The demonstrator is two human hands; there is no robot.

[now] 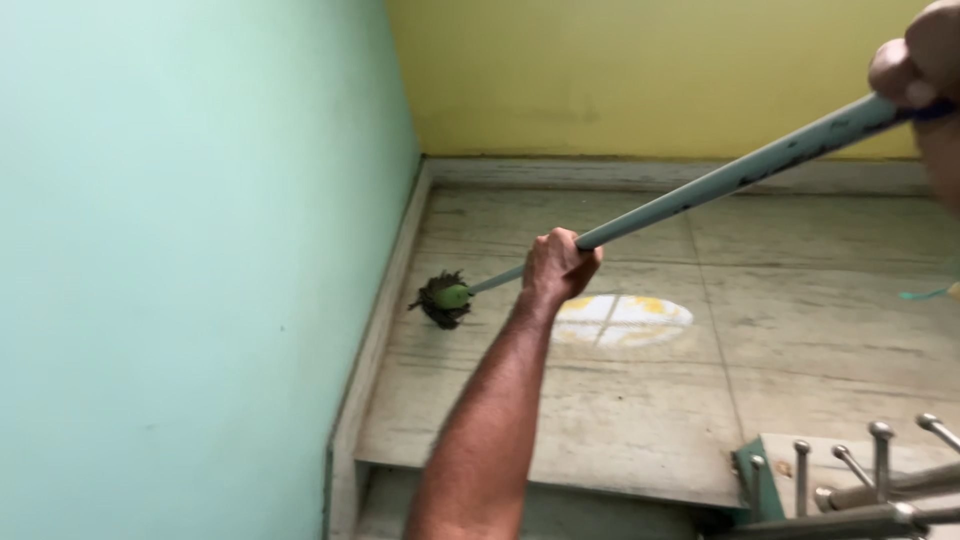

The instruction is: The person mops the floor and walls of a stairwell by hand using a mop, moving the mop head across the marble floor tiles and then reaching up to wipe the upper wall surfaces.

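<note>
Bare, sleeveless left forearm (490,420)

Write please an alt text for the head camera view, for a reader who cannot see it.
The left hand and right hand grip a long pale mop handle, its dark mop head resting on a stone landing floor beside a green wall. A metal railing shows at lower right.

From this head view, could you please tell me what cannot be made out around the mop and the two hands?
- Right hand: cut off by the top right edge; only knuckles show.
- Mop head: small and dark; strands and their contact with the floor are unclear.
- Left hand: seen from behind; fingers hidden around the mop handle.
- Railing: cut off by the bottom edge.
</note>
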